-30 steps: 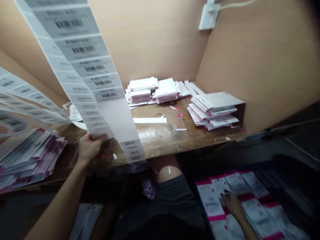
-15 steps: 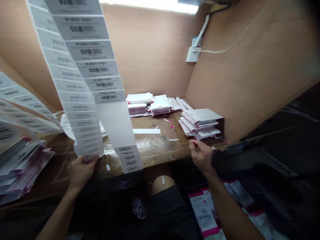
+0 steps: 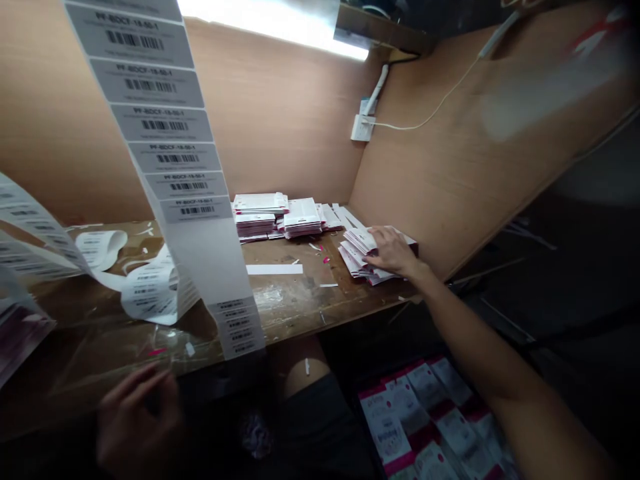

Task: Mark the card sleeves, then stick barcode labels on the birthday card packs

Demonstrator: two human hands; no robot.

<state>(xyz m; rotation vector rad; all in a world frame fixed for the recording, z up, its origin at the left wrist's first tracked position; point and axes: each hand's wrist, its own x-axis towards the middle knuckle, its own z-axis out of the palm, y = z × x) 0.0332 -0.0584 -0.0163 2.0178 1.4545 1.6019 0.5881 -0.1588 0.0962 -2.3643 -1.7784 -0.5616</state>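
My right hand (image 3: 393, 252) lies over a low pile of white cards with pink edges (image 3: 357, 257) at the back right of the wooden table, hiding much of it. My left hand (image 3: 140, 420) is blurred and in shadow below the table's front edge, its fingers apart and nothing in them. A long strip of grey barcode labels (image 3: 170, 160) hangs down in front of me, its lower end reaching the table edge. Another length of labels (image 3: 150, 293) lies curled on the table at left.
Further stacks of white cards (image 3: 280, 217) stand against the back wall. A cut paper strip (image 3: 274, 269) and scraps lie on the scarred table (image 3: 295, 300). Pink-printed cards (image 3: 410, 420) lie below at right. A wall socket (image 3: 363, 128) carries a cable. A blurred pale object (image 3: 550, 87) crosses the upper right.
My left hand has dropped away from the label strip and let go. My right hand has moved from the table edge onto the card pile. Curled labels now show on the table.
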